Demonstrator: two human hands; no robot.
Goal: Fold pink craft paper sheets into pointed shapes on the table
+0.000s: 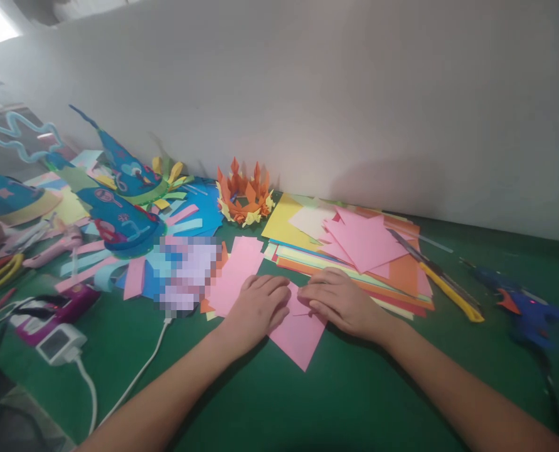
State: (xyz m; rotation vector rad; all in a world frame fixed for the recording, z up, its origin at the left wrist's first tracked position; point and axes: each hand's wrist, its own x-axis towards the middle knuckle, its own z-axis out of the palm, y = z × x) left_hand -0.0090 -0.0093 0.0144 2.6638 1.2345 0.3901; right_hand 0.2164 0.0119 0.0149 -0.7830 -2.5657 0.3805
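A square sheet of pink paper (pixel 302 344) lies on the green table with one corner toward me, and its far part seems folded over. My left hand (pixel 263 306) is closed on its left side, fingers bent and pressed to the paper. From the other side my right hand (pixel 338 300) grips the paper near the fold, thumb and fingertips together. Both hands cover part of the sheet's edges. Just beyond my left hand lie pink paper strips (pixel 236 273). Behind my right hand is a stack of coloured paper with pink sheets (pixel 366 238) on top.
A yellow utility knife (pixel 448 290) rests on the stack's right side. Farther right lies a blue glue gun (pixel 526 307). An orange paper crown (pixel 245 194) stands by the wall. Blue cone hats (pixel 126 166), a power strip (pixel 56 320) and white cables (pixel 142 367) occupy the left.
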